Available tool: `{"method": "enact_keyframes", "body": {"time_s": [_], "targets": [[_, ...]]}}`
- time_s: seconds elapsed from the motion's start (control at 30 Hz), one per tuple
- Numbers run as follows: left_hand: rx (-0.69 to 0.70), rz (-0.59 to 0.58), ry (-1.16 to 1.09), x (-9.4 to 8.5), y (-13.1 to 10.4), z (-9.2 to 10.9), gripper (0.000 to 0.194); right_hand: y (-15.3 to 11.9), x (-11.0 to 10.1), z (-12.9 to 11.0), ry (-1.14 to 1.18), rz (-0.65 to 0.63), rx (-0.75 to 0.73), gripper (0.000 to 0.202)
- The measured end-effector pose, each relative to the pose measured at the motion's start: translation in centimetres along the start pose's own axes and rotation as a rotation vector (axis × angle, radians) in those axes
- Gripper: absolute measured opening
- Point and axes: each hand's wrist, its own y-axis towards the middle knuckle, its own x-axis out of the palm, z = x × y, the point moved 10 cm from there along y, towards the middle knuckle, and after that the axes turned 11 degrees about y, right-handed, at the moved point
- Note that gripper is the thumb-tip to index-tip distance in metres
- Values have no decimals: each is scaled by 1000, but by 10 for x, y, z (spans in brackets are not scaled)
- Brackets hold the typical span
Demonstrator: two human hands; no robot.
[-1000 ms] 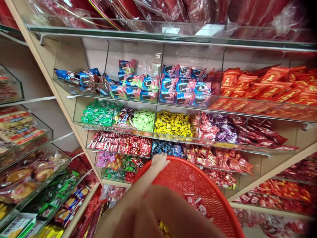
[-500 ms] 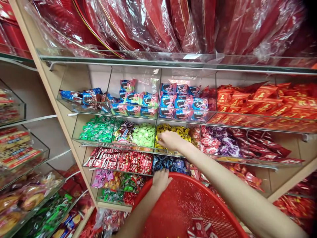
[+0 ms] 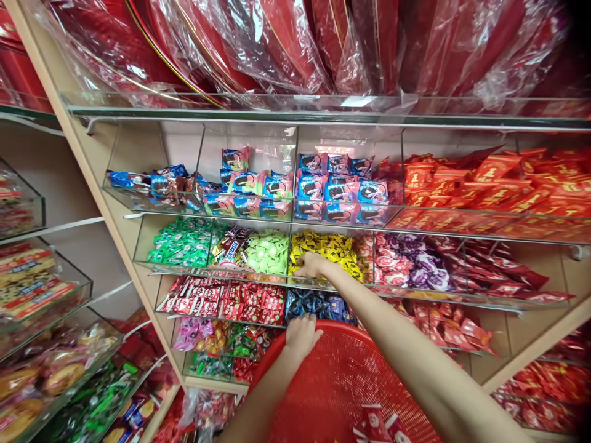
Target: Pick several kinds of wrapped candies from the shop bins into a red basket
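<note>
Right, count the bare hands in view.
2: the left hand on the red basket's rim, and the right hand at the yellow-wrapped sweets. No others show.

We see 1 big round basket. It is red, with lots of little holes in its sides, and its open top faces us. The left hand holds its rim. Inside, we see a few red and white packets lying low down. We also see a pile of small, shiny yellow candies in a clear bin. The right hand is at the pile's front.
</note>
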Motion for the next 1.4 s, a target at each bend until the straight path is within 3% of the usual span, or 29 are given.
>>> {"method": "enact_keyframes", "body": {"time_s": [0.43, 0.6, 0.83, 1.07, 1.4], "targets": [[-10, -36, 27, 2, -1, -1, 36, 7, -2, 10, 149, 142, -108, 16], [11, -11, 30, 3, -1, 1, 38, 2, -8, 16, 247, 169, -156, 12], [12, 25, 57, 4, 0, 0, 35, -4, -10, 27, 408, 199, -204, 16], [16, 11, 77, 3, -1, 1, 35, -7, -7, 36, 642, 228, -223, 37], [29, 10, 81, -1, 0, 2, 35, -12, -11, 51, 970, 301, -165, 44]]}}
